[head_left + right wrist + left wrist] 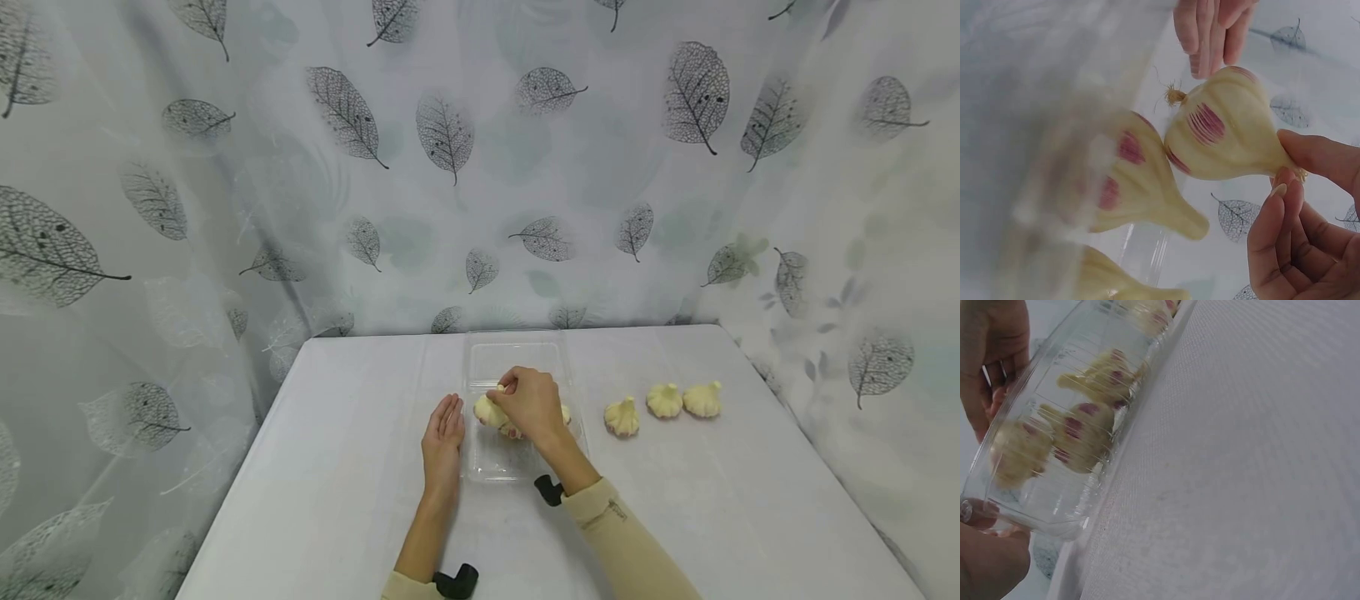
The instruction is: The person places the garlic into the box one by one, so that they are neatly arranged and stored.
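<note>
My right hand [534,407] pinches a pale garlic bulb [489,412] by its stem, over the clear plastic container [498,461]. In the right wrist view, thumb and fingertips meet at the stem end of this bulb [1225,128], which has purple streaks and a rooty tuft at its base. It overlaps another garlic bulb [1138,169] inside the container. Beside the container's left side, my left hand [442,437] stands with straight fingers close to the wall. Through the clear wall, the left wrist view shows several bulbs [1085,437].
Right of the container, three more garlic bulbs [622,417] lie on the white-covered table [337,467]. The container's opened lid [517,354] extends toward the back edge. A leaf-printed curtain [480,208] hangs behind and around the table.
</note>
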Motion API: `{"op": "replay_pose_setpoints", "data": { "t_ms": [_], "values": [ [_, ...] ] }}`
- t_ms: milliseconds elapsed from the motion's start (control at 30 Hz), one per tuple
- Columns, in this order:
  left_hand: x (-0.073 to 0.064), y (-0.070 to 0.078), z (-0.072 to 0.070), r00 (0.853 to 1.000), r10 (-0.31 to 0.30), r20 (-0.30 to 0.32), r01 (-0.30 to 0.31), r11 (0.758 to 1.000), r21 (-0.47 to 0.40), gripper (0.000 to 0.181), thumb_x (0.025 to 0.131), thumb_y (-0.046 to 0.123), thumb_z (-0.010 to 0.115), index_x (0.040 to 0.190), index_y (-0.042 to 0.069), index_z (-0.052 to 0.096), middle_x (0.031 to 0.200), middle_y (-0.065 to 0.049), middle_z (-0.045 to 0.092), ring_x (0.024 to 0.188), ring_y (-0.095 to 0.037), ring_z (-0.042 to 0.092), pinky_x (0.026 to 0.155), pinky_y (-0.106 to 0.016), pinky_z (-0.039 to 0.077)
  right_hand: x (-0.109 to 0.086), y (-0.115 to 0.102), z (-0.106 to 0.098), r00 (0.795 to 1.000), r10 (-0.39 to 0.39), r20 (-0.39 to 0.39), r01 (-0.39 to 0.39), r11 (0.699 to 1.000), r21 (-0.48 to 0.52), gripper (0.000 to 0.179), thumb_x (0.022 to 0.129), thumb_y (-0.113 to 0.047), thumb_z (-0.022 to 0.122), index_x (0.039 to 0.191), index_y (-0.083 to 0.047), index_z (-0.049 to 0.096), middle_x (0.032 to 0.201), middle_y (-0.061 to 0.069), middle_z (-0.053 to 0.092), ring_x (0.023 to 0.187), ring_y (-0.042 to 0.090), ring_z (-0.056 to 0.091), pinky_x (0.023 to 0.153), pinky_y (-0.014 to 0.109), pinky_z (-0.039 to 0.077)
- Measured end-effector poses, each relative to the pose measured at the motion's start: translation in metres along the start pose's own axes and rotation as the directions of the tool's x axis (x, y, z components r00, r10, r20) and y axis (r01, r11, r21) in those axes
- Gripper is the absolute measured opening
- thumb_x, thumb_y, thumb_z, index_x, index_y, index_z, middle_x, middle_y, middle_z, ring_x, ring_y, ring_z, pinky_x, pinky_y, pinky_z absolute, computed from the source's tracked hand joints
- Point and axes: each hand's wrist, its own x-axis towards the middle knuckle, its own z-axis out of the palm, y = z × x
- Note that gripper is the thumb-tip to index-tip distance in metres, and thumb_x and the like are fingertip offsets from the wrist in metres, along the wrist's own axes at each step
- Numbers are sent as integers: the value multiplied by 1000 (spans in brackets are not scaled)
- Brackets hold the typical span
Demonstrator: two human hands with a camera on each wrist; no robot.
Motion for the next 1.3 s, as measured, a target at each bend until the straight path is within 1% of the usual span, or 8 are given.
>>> {"op": "replay_pose_setpoints", "data": {
  "t_ms": [133, 233, 433, 533, 700, 933, 1200, 1300],
  "values": [
    [0, 0, -1, 1000, 3, 10, -3, 1000, 4, 52, 107, -5, 46, 158, -2, 34, 165, -19, 35, 154, -30, 33, 123, -28, 35, 2, 1, 5, 1000, -1, 14, 1, 1000, 20, 22, 79, -24, 92, 85, -10, 77, 69, -4, 68, 57, 10, 63, 58, 32, 60],
    [0, 0, -2, 1000, 4, 18, -4, 1000, 4, 53, 107, -6, 44, 159, -2, 33, 166, -20, 33, 155, -31, 31, 123, -29, 34, 2, 1, 9, 1000, 0, 27, -1, 1000, 30, 21, 79, -24, 91, 86, -10, 77, 69, -4, 68, 53, 7, 61, 55, 28, 58],
    [0, -1, -2, 1000, -3, 0, 3, 1000, -24, 55, 105, -10, 43, 159, -3, 33, 165, -19, 35, 154, -30, 33, 123, -27, 35, 0, 0, 15, 998, -1, 60, -1, 999, 34, 20, 79, -19, 91, 88, -8, 77, 69, -3, 69, 45, 6, 58, 49, 26, 56],
    [0, -1, -2, 1000, -4, -7, 4, 1000, -21, 55, 105, -11, 43, 158, -3, 34, 165, -20, 35, 154, -30, 33, 122, -27, 36, -1, -1, 16, 998, -13, 62, 11, 1000, 21, 18, 78, -16, 91, 87, -7, 77, 69, -3, 69, 51, 6, 59, 51, 26, 56],
    [1, -1, -2, 1000, 0, -5, 0, 1000, -15, 54, 105, -10, 44, 158, -2, 35, 165, -20, 35, 154, -30, 33, 122, -26, 36, -1, -2, 17, 998, -23, 58, 22, 1000, 10, 16, 78, -13, 89, 86, -6, 78, 68, -3, 69, 60, 11, 62, 55, 30, 57],
    [0, 0, -1, 1000, 3, 4, -3, 1000, -19, 54, 106, -9, 44, 158, -1, 35, 165, -19, 35, 154, -30, 33, 122, -25, 36, -1, 2, 20, 998, -27, 60, 30, 998, -52, 12, 78, -13, 87, 85, -7, 79, 69, -3, 69, 63, 12, 63, 58, 31, 57],
    [-2, 3, 0, 1000, 4, -12, -4, 1000, 13, 53, 106, -7, 47, 158, -2, 36, 164, -19, 37, 153, -30, 35, 120, -25, 38, -3, 4, 21, 998, -32, 63, 35, 998, -44, 13, 80, -13, 87, 88, -6, 79, 69, -4, 69, 64, 12, 64, 58, 31, 58],
    [-2, 4, 0, 1000, 6, -15, -6, 1000, 7, 53, 106, -7, 47, 158, -2, 36, 164, -19, 37, 153, -30, 35, 120, -26, 38, -2, 5, 21, 997, -37, 64, 40, 998, -44, 14, 81, -13, 86, 90, -5, 79, 70, -3, 69, 63, 12, 64, 58, 30, 58]
  ]
}}
